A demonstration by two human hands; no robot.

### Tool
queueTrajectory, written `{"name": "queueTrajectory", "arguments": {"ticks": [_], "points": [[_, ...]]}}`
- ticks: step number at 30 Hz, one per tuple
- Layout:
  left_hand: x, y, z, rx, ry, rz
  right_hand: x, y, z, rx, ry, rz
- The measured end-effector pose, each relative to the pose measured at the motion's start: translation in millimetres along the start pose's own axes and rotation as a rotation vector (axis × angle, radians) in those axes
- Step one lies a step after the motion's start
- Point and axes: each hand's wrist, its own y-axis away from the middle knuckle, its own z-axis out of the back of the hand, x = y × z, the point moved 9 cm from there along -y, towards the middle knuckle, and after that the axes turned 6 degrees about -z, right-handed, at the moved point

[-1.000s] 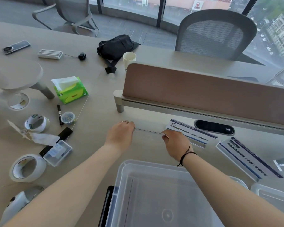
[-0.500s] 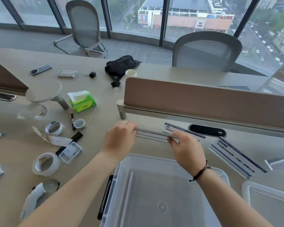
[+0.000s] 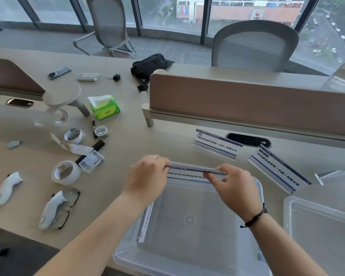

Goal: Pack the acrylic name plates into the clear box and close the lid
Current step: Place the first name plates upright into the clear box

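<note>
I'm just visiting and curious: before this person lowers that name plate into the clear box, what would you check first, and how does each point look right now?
1. Plate held at both ends: ok. The left hand and right hand each pinch an end of the name plate.
2. Plate over the box opening: ok; it hangs above the far rim of the clear box.
3. Box open: ok; the lid lies to the right.
4. Room inside: ok; one plate leans at the left wall.
5. Plates left to pack: not ok; two plates remain on the desk.
</note>
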Motion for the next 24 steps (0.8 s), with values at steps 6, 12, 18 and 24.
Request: {"name": "queueTrajectory", "arguments": {"ticks": [6,12,18,24], "points": [[0.5,36.0,-22.4,0.057,-0.022,0.076,-25.5,7.6,-23.8,0.111,0.009,-0.020],[16.0,79.0,-71.1,0.224,0.061,0.235,-48.8,-0.7,-67.4,0.334,0.089,-0.071],[12.7,115.9,-109.0,0.376,0.114,0.316,-64.5,-3.2,-113.3,0.464,0.213,-0.103],[25.6,138.8,-127.7,0.470,0.141,0.411,-57.8,3.8,-148.6,0.532,0.248,-0.102]]}}
